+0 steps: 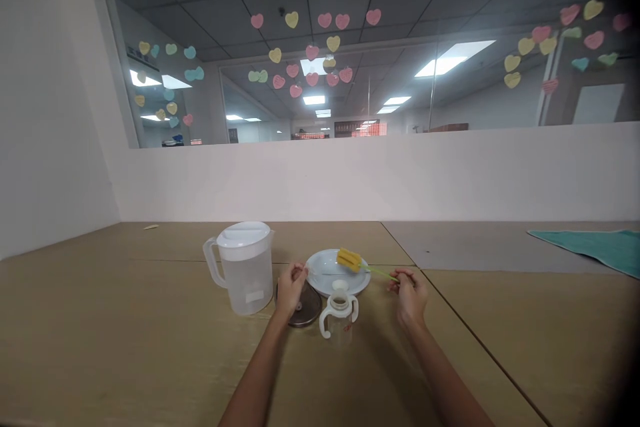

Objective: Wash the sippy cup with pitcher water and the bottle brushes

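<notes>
My right hand (409, 293) is closed around the thin green handle of a bottle brush (350, 260). Its yellow sponge head is over a white bowl (314, 280). At the bowl's left rim, my left hand (293, 287) has its fingers pinched together; a thin, pale thing seems to stretch from them over the bowl, too faint to name. Below that hand lies a dark round lid or dish (306, 310), partly covered by it. A clear baby bottle (340, 317) with two white handles stands uncapped in front of the bowl. Near the bowl's front edge sits a small white piece (341, 285).
To the left stands a translucent lidded pitcher (247, 273), its handle facing left. A teal cloth (595, 247) lies at the far right of the wooden table (150, 347). A low white wall with a window above it borders the table's back edge.
</notes>
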Motion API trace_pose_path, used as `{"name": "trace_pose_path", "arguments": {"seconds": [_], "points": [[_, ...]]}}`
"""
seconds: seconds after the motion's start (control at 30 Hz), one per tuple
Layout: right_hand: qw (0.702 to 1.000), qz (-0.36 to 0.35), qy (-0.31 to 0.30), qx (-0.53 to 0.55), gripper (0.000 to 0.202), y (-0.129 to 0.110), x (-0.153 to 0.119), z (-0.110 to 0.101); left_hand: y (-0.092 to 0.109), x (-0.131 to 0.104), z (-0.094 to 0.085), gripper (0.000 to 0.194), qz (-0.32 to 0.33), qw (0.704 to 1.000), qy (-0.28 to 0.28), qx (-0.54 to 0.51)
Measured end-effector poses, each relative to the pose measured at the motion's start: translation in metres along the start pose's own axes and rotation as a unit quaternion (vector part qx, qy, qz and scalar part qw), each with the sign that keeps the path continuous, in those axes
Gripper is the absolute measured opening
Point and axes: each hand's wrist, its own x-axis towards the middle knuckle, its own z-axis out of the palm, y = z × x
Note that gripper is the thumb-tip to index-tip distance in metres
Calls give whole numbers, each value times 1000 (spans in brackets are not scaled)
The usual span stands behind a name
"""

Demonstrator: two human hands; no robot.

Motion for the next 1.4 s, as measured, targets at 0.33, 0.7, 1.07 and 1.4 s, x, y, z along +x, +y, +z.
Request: {"name": "trace_pose_path", "arguments": {"seconds": [0.33, 0.7, 1.07, 1.4], "points": [[999, 28, 23, 19, 11, 3, 2, -4, -14, -5, -7, 27, -33, 984, 49, 167], [998, 29, 42, 36, 13, 8, 5, -10, -27, -12, -2, 39, 21, 985, 16, 169], [999, 7, 28, 27, 12, 14, 10, -8, -24, -11, -3, 23, -35, 961, -17, 273], [999, 22, 29, 7, 12, 10, 7, -6, -17, -19, -7, 21, -4, 923, -115, 368]]}}
